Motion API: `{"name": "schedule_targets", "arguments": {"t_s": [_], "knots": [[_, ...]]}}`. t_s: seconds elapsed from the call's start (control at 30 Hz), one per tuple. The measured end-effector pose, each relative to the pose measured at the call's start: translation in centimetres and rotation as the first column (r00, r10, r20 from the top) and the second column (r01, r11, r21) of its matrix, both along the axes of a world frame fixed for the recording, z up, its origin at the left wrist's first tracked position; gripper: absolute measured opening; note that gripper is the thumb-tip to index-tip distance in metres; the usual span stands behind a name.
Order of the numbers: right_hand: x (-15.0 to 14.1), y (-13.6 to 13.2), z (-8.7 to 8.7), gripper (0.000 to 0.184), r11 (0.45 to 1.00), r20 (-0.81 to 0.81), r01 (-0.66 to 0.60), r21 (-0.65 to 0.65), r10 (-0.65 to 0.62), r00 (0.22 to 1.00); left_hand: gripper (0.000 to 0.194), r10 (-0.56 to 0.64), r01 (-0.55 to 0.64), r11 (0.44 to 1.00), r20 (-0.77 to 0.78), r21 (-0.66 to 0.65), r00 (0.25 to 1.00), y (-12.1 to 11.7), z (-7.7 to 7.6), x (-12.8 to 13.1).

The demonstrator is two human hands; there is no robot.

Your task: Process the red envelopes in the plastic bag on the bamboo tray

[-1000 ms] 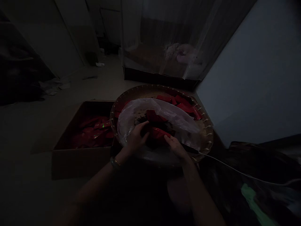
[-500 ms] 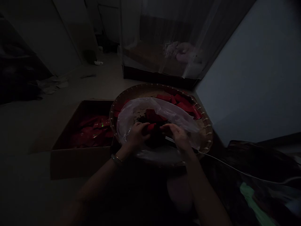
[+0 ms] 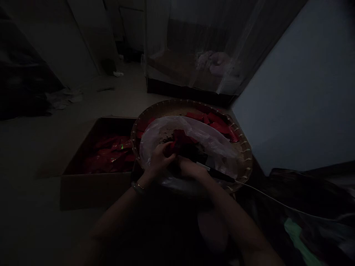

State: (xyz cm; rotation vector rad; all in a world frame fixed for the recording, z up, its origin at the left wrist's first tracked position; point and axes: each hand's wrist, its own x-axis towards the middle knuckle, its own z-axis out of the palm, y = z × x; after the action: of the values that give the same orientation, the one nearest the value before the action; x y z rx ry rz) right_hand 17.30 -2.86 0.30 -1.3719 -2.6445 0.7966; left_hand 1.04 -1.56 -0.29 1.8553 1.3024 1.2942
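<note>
In the dim head view my left hand (image 3: 159,160) is closed on a small red packet (image 3: 169,149), fingers and thumb around its side. My right hand (image 3: 188,166) is just right of it, low over dark loose stuff in an opened clear plastic bag (image 3: 149,135); its fingers are hidden from me. Behind the hands, more red packaging (image 3: 183,137) sits in the bag. A black long-handled tool (image 3: 222,175) with a pale flat strip and a white cord lies by my right wrist. All this rests in a round woven bamboo tray (image 3: 246,149).
Left of the tray stands a cardboard box (image 3: 95,192) holding many shiny red packets (image 3: 108,153). Other red packets (image 3: 219,122) lie along the tray's far right side. A pale wall (image 3: 291,92) rises at right, and a sheer curtain (image 3: 191,44) hangs behind.
My right hand has moved left and down, from beside the red packet's opening to below it. My left hand still holds the packet, which is tilted more. The black tool shows more fully.
</note>
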Motion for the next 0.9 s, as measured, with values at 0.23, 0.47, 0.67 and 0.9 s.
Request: {"name": "schedule_targets", "arguments": {"t_s": [0.23, 0.47, 0.67, 0.9], "knots": [[-0.3, -0.4, -0.1, 0.057, 0.996, 0.102, 0.077, -0.040, -0.072, 0.992, 0.043, 0.001, 0.001, 0.999, -0.044, 0.039, 0.999, 0.1, -0.1, 0.1], [0.5, 0.7, 1.7, 0.043, 0.982, -0.064, 0.186, -0.022, -0.187, 0.980, 0.042, 0.005, -0.003, 0.999, -0.043, 0.050, 0.999, -0.1, 0.2, 0.0], [1.3, 0.6, 1.5, 0.051, 0.993, -0.078, 0.083, -0.088, -0.090, 0.993, 0.043, 0.009, -0.008, 0.999, -0.042, 0.041, 0.999, 0.0, 0.0, 0.1], [-0.3, 0.5, 0.4, 0.044, 0.999, -0.101, 0.047, 0.007, -0.046, 0.994, 0.041, 0.012, -0.009, 0.998, -0.044, 0.067, 0.999, -0.1, 0.2, 0.0]]}}
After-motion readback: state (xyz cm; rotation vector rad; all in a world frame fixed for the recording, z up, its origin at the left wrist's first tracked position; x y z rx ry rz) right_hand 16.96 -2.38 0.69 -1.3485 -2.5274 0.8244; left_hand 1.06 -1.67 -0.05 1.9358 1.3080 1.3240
